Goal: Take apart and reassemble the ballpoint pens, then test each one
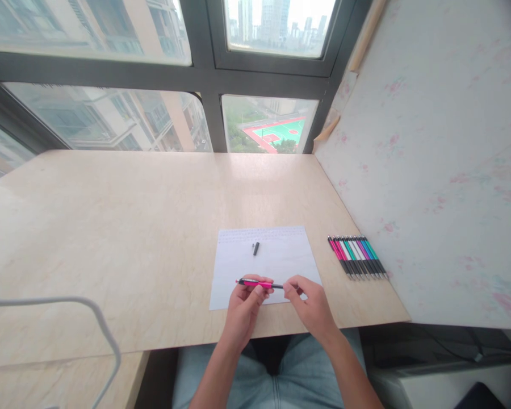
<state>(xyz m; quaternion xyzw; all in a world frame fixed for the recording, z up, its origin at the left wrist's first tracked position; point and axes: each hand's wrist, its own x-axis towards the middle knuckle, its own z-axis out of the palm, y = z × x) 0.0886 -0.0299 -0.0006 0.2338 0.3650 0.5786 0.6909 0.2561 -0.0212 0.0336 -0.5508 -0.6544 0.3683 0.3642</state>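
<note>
My left hand (pixel 243 309) is closed around the pink barrel of a ballpoint pen (pixel 255 283), which lies level with its clip end to the left. A thin dark refill (pixel 276 286) sticks out of the barrel's right end. The fingers of my right hand (pixel 310 304) pinch the refill's far end, whose tip they hide. Both hands are over the lower part of a white paper sheet (pixel 230 267). On that sheet, above the pen, lie a black pen grip (pixel 256 249) and a tiny metal tip piece (pixel 252 245).
Right of the paper, a row of several pens (pixel 357 257) in pink, green, white, purple and blue lies side by side. Handwriting runs along the sheet's top edge. A grey cable (pixel 89 304) curves over the table's (pixel 111 227) left front. A papered wall (pixel 443 170) bounds the right.
</note>
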